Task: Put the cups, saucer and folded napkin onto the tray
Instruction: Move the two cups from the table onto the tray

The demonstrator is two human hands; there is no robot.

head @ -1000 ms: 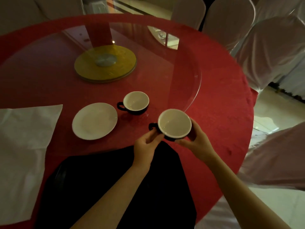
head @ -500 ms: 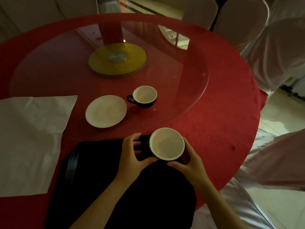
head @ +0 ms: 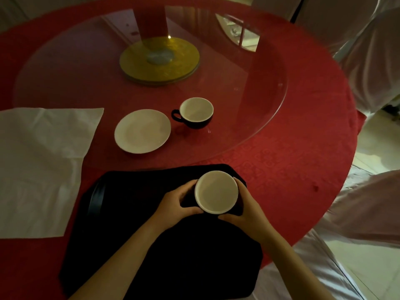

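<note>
1. Both hands clasp one black cup [head: 216, 192] with a white inside: the left hand [head: 177, 202] wraps its left side, the right hand [head: 246, 207] its right.
2. That cup is over the far right part of the black tray [head: 134, 245]; whether it touches the tray cannot be told.
3. The tray lies on the near edge of the red table [head: 292, 161].
4. A second cup [head: 195, 112] stands on the glass turntable [head: 255, 89], just right of the white saucer [head: 142, 131].
5. The white napkin [head: 41, 169] lies flat at the left, apart from the tray.
</note>
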